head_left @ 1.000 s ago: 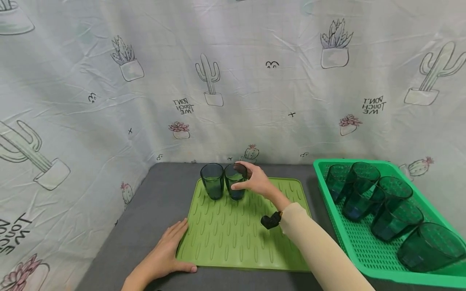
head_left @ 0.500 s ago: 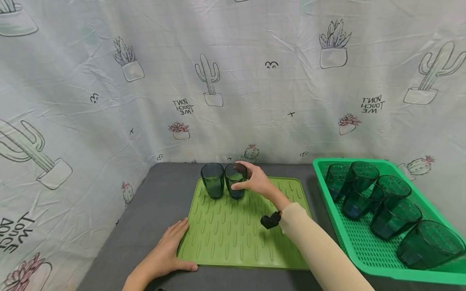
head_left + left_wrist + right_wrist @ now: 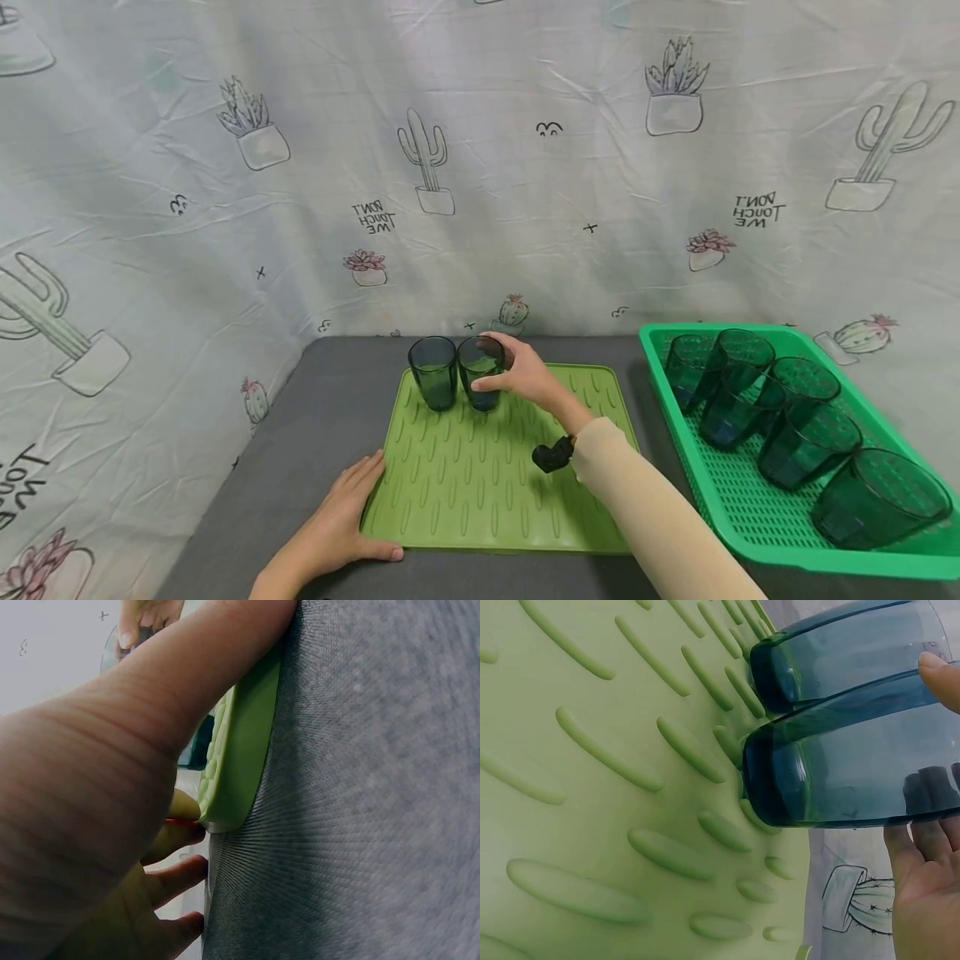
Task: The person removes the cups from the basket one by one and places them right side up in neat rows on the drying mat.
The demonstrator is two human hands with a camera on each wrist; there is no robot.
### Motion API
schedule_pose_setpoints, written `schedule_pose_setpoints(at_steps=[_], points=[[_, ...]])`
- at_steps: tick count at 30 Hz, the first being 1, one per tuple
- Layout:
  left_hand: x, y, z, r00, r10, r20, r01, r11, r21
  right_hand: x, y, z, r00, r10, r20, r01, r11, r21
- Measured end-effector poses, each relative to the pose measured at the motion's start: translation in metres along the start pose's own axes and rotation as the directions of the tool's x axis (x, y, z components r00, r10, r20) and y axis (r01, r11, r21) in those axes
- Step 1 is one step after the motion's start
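Two dark blue-green drinking glasses stand upright side by side at the back left of a lime-green ridged mat (image 3: 480,492). My right hand (image 3: 531,377) grips the right-hand glass (image 3: 476,392) near its rim, with thumb in front and fingers behind. In the right wrist view, that glass (image 3: 847,761) has its base on the mat and stands right beside the other glass (image 3: 847,656). My left hand (image 3: 337,521) rests at the mat's front left corner, fingers extended along the left edge and thumb along the front edge.
A green perforated basket (image 3: 738,508) on the right holds several matching glasses, the nearest one (image 3: 877,500) tilted. Grey cloth (image 3: 300,417) covers the table. Behind it hangs a pale curtain (image 3: 510,192) printed with cacti. A black wrist camera (image 3: 553,455) sits on my right wrist.
The head view has shifted slightly. Both hands keep their places, and the two glasses on the mat have not moved.
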State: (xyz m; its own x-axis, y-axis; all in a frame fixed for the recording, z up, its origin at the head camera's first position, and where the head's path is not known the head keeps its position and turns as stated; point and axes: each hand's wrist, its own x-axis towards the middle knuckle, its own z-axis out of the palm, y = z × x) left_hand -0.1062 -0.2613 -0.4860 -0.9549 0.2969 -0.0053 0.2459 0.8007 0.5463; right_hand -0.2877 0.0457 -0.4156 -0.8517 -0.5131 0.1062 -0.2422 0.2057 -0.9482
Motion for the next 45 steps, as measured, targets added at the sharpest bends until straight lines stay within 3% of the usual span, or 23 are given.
schedule_pose_setpoints(at_steps=[4, 9, 16, 24, 35, 43, 44, 45], points=[[0.0, 0.0, 0.0, 1.0, -0.004, -0.002, 0.004, 1.0, 0.001, -0.003, -0.01, 0.0, 1.0, -0.004, 0.021, 0.004, 1.0, 0.005], [0.001, -0.001, 0.001, 1.0, -0.004, -0.004, 0.004, 1.0, 0.003, 0.008, 0.012, 0.001, 1.0, -0.021, 0.005, 0.021, 0.999, 0.024], [0.001, -0.002, 0.003, 1.0, -0.007, -0.001, 0.007, 1.0, 0.005, 0.008, 0.017, 0.0, 0.999, -0.028, -0.021, 0.028, 1.0, 0.004], [0.0, 0.002, 0.002, 1.0, -0.007, 0.006, 0.007, 1.0, -0.004, -0.001, 0.007, -0.007, 1.0, 0.002, -0.02, -0.005, 0.988, -0.155], [-0.001, 0.005, 0.0, 1.0, 0.005, 0.0, -0.005, 1.0, 0.002, -0.028, -0.006, -0.012, 0.986, -0.015, -0.165, 0.018, 1.0, 0.013], [0.001, 0.008, -0.005, 1.0, -0.017, 0.016, 0.017, 1.0, 0.001, -0.048, -0.014, -0.011, 0.972, -0.051, -0.231, 0.043, 0.998, -0.043], [0.001, 0.009, -0.006, 1.0, -0.019, 0.018, 0.019, 1.0, 0.001, -0.043, 0.001, -0.012, 0.971, -0.086, -0.222, 0.076, 0.996, -0.05], [0.001, 0.009, -0.006, 1.0, -0.021, 0.021, 0.021, 1.0, 0.001, -0.046, -0.001, -0.012, 0.969, -0.097, -0.228, 0.085, 0.994, -0.064]])
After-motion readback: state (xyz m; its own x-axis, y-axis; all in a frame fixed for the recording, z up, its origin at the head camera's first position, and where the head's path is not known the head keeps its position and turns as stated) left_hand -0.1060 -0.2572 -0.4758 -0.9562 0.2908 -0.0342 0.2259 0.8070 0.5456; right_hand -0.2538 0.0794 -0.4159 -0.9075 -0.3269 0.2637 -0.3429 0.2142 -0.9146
